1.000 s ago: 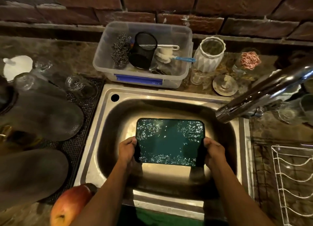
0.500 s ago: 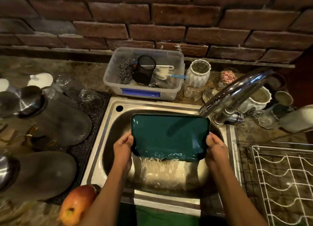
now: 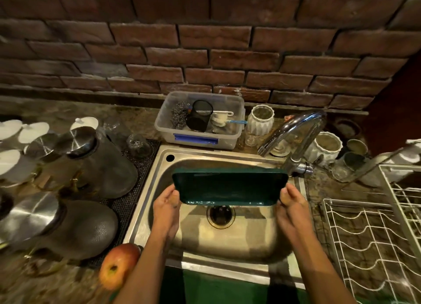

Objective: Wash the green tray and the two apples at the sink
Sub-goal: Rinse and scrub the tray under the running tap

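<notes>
The green tray hangs over the steel sink, tilted steeply with its far edge raised. My left hand grips its left short end and my right hand grips its right short end. Below the tray the sink drain shows. One red and yellow apple lies on the counter at the sink's front left corner, beside my left forearm. No second apple is in view.
The chrome tap arches over the sink's back right corner. A clear plastic tub with scrubbers stands behind the sink. Dark pots with steel lids crowd the left mat. A white wire dish rack sits at right.
Both hands lifted the tray from flat in the sink and tipped it up; water poured off its near edge. The view has tilted up towards the wall.
</notes>
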Motion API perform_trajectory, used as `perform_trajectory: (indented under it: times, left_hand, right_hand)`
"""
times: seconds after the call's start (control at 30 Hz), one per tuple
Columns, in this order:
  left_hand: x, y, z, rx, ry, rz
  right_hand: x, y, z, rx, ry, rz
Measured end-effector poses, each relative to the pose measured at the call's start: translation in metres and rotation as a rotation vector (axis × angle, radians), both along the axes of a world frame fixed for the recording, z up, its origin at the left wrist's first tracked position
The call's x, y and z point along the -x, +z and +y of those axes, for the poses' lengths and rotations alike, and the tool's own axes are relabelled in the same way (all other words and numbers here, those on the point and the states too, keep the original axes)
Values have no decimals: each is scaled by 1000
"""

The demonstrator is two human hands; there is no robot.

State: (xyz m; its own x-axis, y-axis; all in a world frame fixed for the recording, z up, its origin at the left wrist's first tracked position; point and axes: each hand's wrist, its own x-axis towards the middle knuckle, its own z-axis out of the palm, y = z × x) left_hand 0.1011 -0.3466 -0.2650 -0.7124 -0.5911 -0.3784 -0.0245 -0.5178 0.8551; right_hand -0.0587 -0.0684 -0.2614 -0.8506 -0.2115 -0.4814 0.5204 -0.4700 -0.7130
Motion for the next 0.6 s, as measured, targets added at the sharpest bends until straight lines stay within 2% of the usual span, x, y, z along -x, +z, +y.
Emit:
perform_trajectory:
  times: [0.2, 0.43, 0.6]
  left_hand:
    - [-5, 6, -1, -81, 30, 78]
    - [-11, 27, 3, -40, 64, 173]
    - [-22, 34, 6, -16, 47, 206]
  right_hand:
    - [-2, 3, 8, 101, 5, 28]
    - [-8, 15, 13, 220, 55, 148]
    - [-16, 27, 18, 216, 75, 191]
